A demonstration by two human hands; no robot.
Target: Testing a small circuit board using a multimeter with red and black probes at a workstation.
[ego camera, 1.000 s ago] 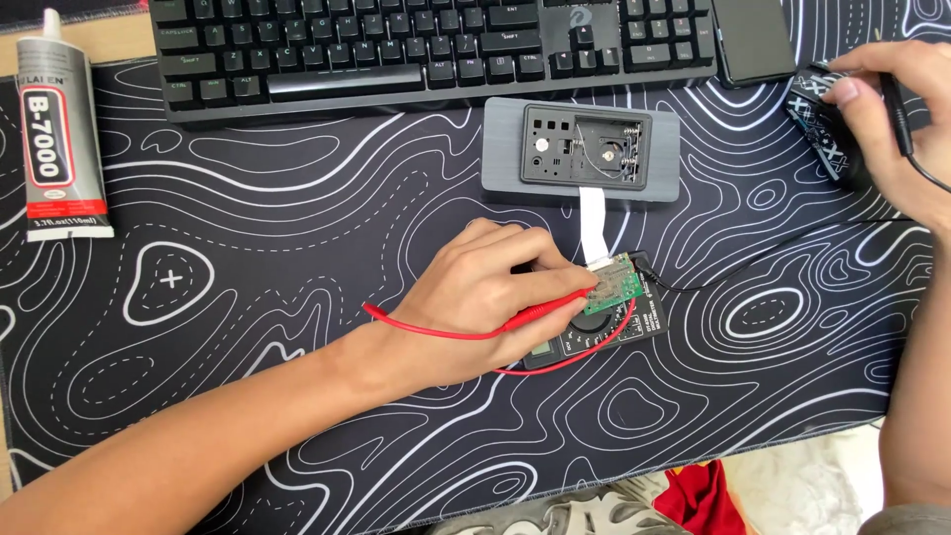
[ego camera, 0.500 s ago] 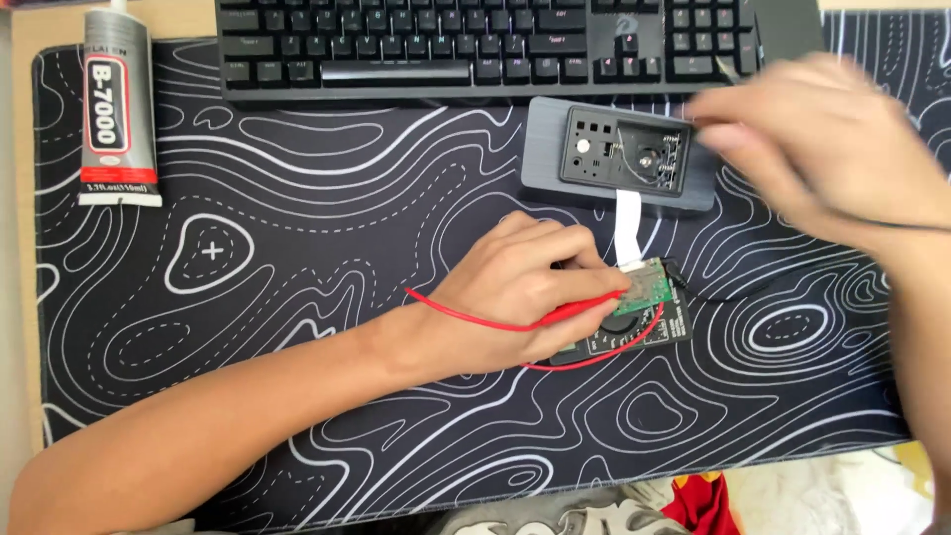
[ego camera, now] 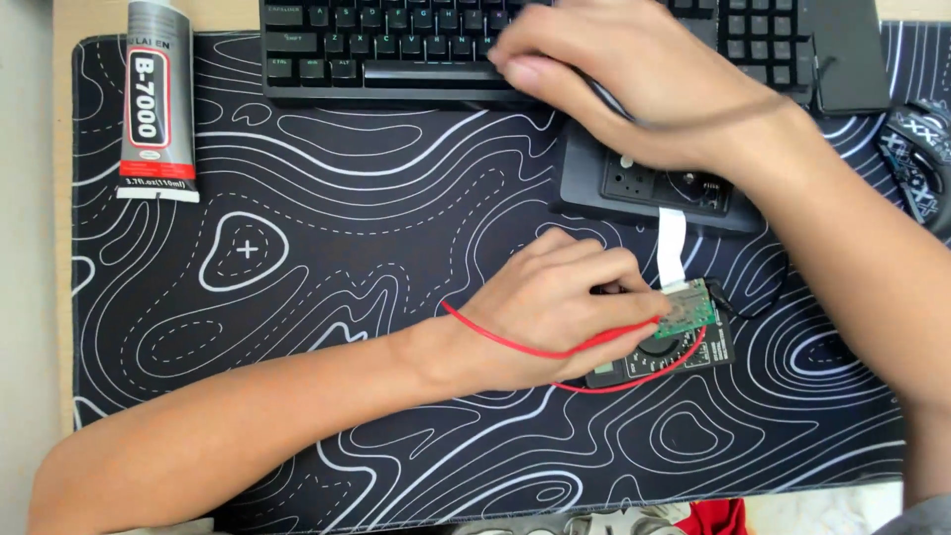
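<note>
On the wavy-lined mat (ego camera: 297, 327), left hand (ego camera: 545, 307) pinches a green circuit board (ego camera: 688, 309).

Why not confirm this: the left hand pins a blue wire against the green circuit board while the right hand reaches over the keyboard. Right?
Not quite. The head view shows the wire is red, not blue. The left hand does press it at the green circuit board while the right hand reaches over the keyboard.

Viewpoint: one head-worn camera, set above the worktop (ego camera: 40, 297).
Direction: aimed steeply down onto the patterned mat (ego camera: 327, 248).
Nearness: close, the mat filling the frame, the keyboard (ego camera: 396, 50) cut at the top edge.
Shared area: none, one view.
</note>
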